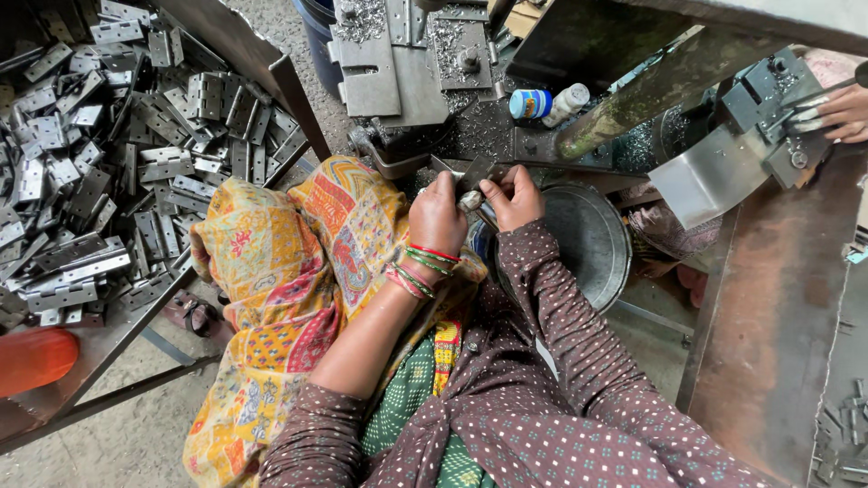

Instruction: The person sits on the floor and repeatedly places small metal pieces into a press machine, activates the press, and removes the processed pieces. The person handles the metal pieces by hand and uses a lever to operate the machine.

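Both my hands meet in front of me over a round metal basin [592, 239]. My left hand [438, 215], with several red and green bangles at the wrist, is closed around a small grey metal hinge [475, 173]. My right hand [514, 197] pinches the same hinge from the other side, fingers curled. The hinge sits just below a dark metal machine bed [398, 72] strewn with metal shavings. My sleeves are brown with small dots, and a patterned yellow and orange cloth [271, 289] lies over my lap.
A large tray of several loose grey hinges [99, 154] stands at my left. Another person's hand [845, 113] rests on a machine part at the far right. A blue-lidded jar [529, 104] and a white bottle [567, 101] stand behind. A rusty table [768, 307] runs along the right.
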